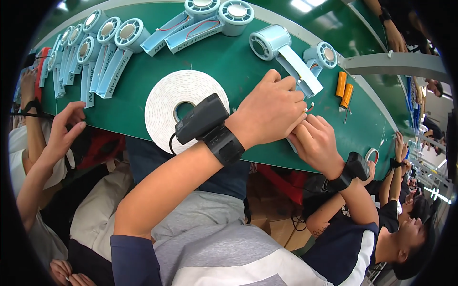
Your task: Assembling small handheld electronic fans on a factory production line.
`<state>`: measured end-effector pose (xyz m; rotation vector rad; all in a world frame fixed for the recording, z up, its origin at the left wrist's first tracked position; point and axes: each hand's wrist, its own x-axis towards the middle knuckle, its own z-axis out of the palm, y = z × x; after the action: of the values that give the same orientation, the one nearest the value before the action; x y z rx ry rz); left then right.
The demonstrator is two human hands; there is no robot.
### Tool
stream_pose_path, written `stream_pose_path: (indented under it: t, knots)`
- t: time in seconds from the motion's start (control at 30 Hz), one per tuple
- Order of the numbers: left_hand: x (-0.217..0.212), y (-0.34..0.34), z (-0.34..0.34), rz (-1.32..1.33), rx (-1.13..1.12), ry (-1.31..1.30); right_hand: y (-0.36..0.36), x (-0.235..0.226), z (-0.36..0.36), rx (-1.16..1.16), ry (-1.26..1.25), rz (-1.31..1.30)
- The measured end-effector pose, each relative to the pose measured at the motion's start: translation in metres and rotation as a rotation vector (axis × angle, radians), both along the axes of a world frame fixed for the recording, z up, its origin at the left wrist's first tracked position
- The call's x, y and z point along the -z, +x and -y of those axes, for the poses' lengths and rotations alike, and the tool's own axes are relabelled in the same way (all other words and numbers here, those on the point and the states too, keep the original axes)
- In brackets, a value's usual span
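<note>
Pale-blue handheld fan housing [305,78] is lying on the green conveyor table [229,62], just to the right of the big white roll of double-sided tape [183,107], with its round head pointing away from the roll and its open handle shell reaching back toward the two hands. Its handle end is covered by the left hand [272,112], whose fingers are curled and pressed together over the shell; what exactly is pinched beneath them cannot be told, though a small white connector on thin wires [310,107] shows just past the knuckles. The right hand [315,140] is held closed directly below, touching the left, with its fingertips drawn together at the same spot. A black wrist-worn device [202,121] is strapped on the left forearm, nearer the tape roll, and a second black wrist device [355,167] is worn on the right. Two orange cylindrical battery cells [344,90] are resting farther right of the roll, just beyond the fan head. For the step to be done well, the shell should probably be kept flat and steady against the table while the fine wires are guided, so that nothing is bent or trapped under the edge. A row of similar blue fan housings [95,52] is laid out up and left of the roll, and another person's hand [64,128] is raised at the table's edge to its left.
</note>
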<state>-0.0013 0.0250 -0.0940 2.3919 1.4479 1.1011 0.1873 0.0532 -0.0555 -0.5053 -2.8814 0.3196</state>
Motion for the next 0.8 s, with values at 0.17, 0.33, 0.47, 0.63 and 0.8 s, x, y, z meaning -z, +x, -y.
stream_pose_path:
  t: [0.17, 0.33, 0.47, 0.63, 0.8]
  knots:
    - [-0.013, -0.006, 0.002, -0.018, -0.012, -0.015, 0.005, 0.003, -0.002, 0.062, 0.014, 0.100]
    - [-0.026, -0.006, 0.016, -0.009, 0.013, -0.076, 0.009, -0.016, 0.019, 0.170, -0.092, 0.031]
    - [-0.042, -0.012, 0.015, -0.031, 0.071, -0.162, 0.009, -0.019, 0.045, 0.470, -0.274, -0.157]
    - [-0.052, -0.009, -0.001, -0.132, 0.145, -0.225, 0.014, -0.017, 0.041, 0.836, -0.793, -0.285]
    - [-0.089, 0.004, -0.021, -0.253, 0.004, -0.464, 0.013, -0.039, 0.022, 0.799, -0.743, -0.265]
